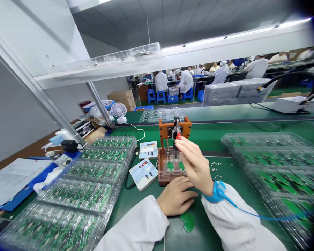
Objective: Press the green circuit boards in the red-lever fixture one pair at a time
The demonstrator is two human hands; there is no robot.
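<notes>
My right hand (196,165), with a blue wrist strap (218,191), pinches the red-tipped handle (178,136) of a toggle clamp (176,127). The clamp is mounted on an orange-brown test fixture (164,129). Under it, green circuit boards (170,165) sit in a clear holder, partly covered by my right hand. My left hand (176,197) lies at the fixture's front edge, fingers stretched to the right and slightly apart, with nothing visible in it. Just below that hand, a loose green board (187,222) rests on the table.
Left stands a stack of clear trays (112,181) with green boards; another tray stack (253,170) is at right. Two white meter boxes (143,174) sit left of the fixture. Small pale pieces (215,169) lie to its right. A fan (118,111) stands behind; people work beyond.
</notes>
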